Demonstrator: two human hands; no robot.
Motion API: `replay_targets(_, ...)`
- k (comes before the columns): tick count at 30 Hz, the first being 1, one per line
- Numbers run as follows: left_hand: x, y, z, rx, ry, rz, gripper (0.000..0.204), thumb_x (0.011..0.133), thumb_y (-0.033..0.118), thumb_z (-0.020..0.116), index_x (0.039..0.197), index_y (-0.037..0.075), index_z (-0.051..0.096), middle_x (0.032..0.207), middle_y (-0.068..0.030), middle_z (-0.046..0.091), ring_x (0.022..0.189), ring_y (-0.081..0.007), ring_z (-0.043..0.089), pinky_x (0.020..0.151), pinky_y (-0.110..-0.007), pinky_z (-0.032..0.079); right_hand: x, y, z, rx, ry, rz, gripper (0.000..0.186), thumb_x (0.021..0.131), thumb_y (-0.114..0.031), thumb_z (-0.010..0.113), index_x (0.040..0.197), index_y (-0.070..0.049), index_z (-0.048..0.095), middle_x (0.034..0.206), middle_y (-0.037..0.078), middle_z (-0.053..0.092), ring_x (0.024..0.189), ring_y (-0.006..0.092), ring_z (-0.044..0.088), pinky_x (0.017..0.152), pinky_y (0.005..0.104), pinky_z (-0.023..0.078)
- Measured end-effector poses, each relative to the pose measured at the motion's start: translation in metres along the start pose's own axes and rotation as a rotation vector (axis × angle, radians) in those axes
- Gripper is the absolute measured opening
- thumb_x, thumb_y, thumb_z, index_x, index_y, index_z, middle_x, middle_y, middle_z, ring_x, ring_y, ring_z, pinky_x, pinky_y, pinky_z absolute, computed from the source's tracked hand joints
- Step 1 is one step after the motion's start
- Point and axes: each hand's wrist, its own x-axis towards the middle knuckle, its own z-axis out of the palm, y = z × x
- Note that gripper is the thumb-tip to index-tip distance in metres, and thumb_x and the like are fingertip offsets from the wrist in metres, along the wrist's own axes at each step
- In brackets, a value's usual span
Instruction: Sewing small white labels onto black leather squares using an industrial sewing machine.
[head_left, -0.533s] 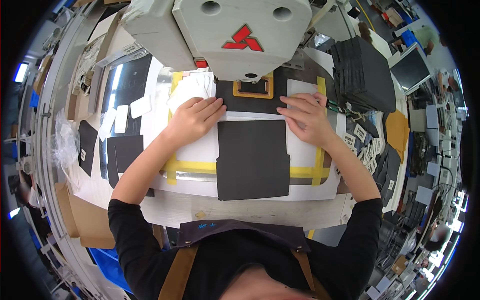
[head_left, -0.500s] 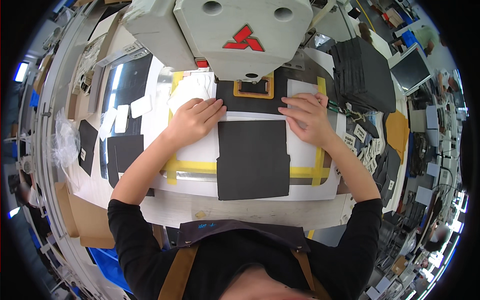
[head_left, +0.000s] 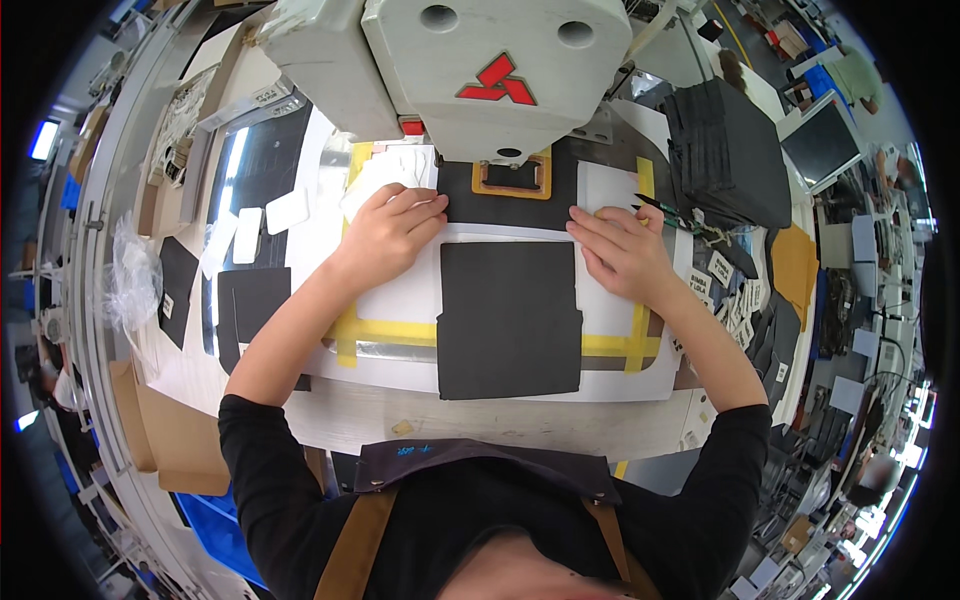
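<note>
A black sheet panel (head_left: pixel 455 205) lies under the head of a large grey sewing machine (head_left: pixel 500 75). An orange-yellow rectangular frame (head_left: pixel 546 180) sits on its upper part. My left hand (head_left: pixel 393 230) lies flat with outstretched fingers, tips at the panel's left edge. My right hand (head_left: pixel 625 250) has its fingertips at the right edge. Dark points and a bit of yellow show at its fingers, apparently small thread snips (head_left: pixel 650 203) held there, partly hidden. Nearer me, a second black panel (head_left: pixel 510 320) rests on the white, yellow-taped template (head_left: pixel 610 345).
Stacked black panels (head_left: pixel 725 150) stand at the right back, near loose printed labels (head_left: pixel 735 300) and an orange-brown piece (head_left: pixel 793 265). White cards (head_left: pixel 248 235) and a clear plastic bag (head_left: pixel 132 275) lie left. A cardboard box (head_left: pixel 185 440) sits lower left.
My right hand's fingers have shifted slightly down along the panel edge, and dark tool points now show beside them. My left hand stays by the left edge; the view has shifted slightly.
</note>
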Motion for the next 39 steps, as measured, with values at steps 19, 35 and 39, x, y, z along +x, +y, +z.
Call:
replay_targets(19, 0.005, 0.005, -0.007, -0.05, -0.094, -0.083, 0.018, 0.077, 0.003, 0.064, 0.093, 0.003, 0.071, 0.111, -0.0058, 0.071, 0.106, -0.0175, 0.064, 0.093, -0.035, 0.047, -0.006, 0.004, -0.011, 0.089, -0.048, 0.068, 0.031, 0.081, -0.01, 0.069, 0.112, -0.015, 0.069, 0.125, -0.002, 0.065, 0.098, 0.0154, 0.06, 0.09, 0.0393, 0.035)
replay_targets(35, 0.045, 0.04, -0.016, 0.025, -0.242, -0.024, 0.007, 0.073, -0.001, 0.064, 0.078, 0.003, 0.067, 0.087, -0.007, 0.069, 0.093, -0.0224, 0.067, 0.094, -0.04, 0.049, -0.113, -0.002, -0.145, 0.408, -0.21, 0.819, 0.039, 0.07, -0.01, 0.077, 0.108, -0.006, 0.069, 0.109, 0.008, 0.068, 0.094, 0.021, 0.061, 0.086, 0.0315, 0.043)
replay_targets(39, 0.056, 0.058, -0.014, -0.052, -0.075, 0.077, 0.003, 0.07, 0.003, 0.063, 0.071, 0.005, 0.062, 0.074, -0.0067, 0.063, 0.079, -0.0228, 0.064, 0.087, -0.035, 0.05, -0.13, -0.015, -0.131, 0.202, -0.313, 0.787, 0.041, 0.07, -0.023, 0.079, 0.107, -0.011, 0.066, 0.116, 0.003, 0.067, 0.108, 0.0171, 0.06, 0.097, 0.0344, 0.029)
